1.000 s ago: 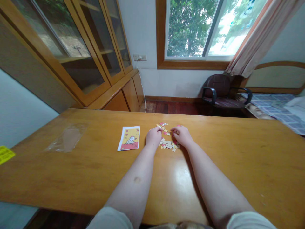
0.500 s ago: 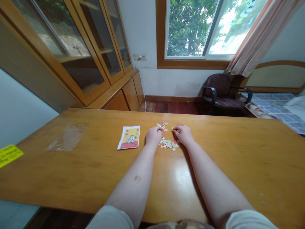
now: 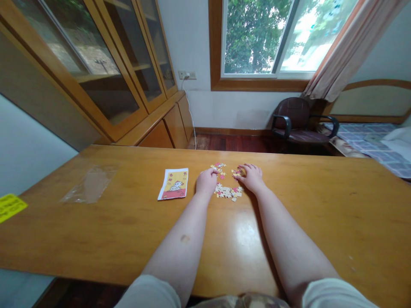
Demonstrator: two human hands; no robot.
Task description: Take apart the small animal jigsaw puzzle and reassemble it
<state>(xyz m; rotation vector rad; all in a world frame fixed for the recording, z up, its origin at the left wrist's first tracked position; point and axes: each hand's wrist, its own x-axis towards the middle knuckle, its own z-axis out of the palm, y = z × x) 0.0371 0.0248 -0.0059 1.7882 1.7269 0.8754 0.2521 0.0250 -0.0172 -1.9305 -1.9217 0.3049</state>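
Observation:
Small jigsaw puzzle pieces (image 3: 228, 192) lie in a loose ring on the wooden table, some pale side up, others yellow and pink. At the ring's left edge is my left hand (image 3: 206, 182), its fingers curled together next to the pieces; whatever they pinch is too small to make out. My right hand (image 3: 252, 178) rests on the right side with thumb and fingers spread around a few yellow and pink pieces (image 3: 236, 173). To the left lies a picture card (image 3: 175, 185) showing a white animal on yellow and pink.
A clear plastic bag (image 3: 93, 184) lies flat on the left of the table (image 3: 128, 239). A yellow label (image 3: 11, 207) shows at the far left edge. Beyond the table stand a glass-fronted cabinet (image 3: 144, 110), an armchair (image 3: 293, 117) and a bed (image 3: 369, 134).
My right hand has shifted slightly right and its fingers have spread from a pinch, uncovering the pieces beneath. My left hand has stayed nearly in place.

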